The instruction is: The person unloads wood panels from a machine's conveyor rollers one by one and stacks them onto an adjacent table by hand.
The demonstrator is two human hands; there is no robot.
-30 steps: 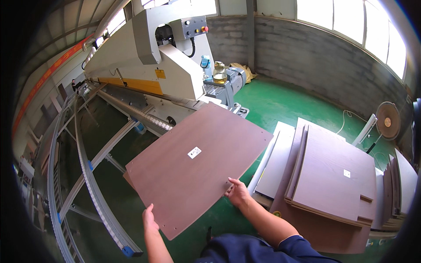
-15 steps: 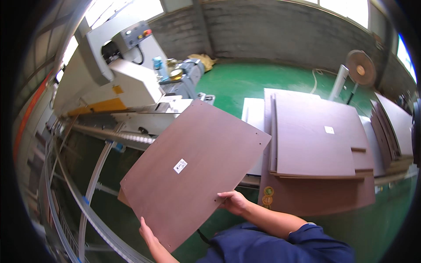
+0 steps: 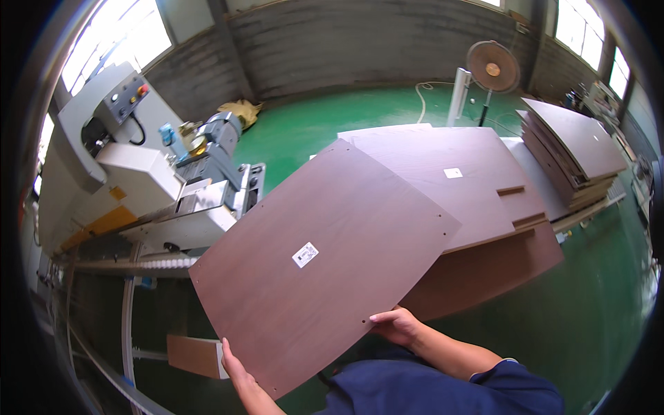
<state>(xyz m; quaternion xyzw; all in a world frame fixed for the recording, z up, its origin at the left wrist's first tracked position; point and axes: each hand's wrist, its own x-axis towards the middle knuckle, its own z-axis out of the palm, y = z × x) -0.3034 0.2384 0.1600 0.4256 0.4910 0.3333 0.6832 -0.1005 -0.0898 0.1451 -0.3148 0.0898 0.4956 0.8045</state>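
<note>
Between both hands I hold a large brown wood-grain panel [image 3: 325, 207], tilted in front of me, with a white label near its middle and small drilled holes along its edges. My left hand [image 3: 238, 370] grips the panel's lower left edge, thumb on top and fingers hidden underneath. On the near right edge, close to a hole, my right hand [image 3: 398, 326] clasps it the same way. Behind the panel's right corner lies a stack of similar brown panels [image 3: 477, 200], partly covered by the one I hold.
To the left stands a white-and-grey machine [image 3: 145, 173] with a control box and a roller rail. Another pile of panels [image 3: 577, 149] rests on a low support at the right. A round fan [image 3: 492, 67] stands farther back. A brown board [image 3: 194, 356] shows at lower left.
My view has swung to the right, so the machine sits farther left. The panel, still in both hands, has come round toward the stack and now overlaps it.
</note>
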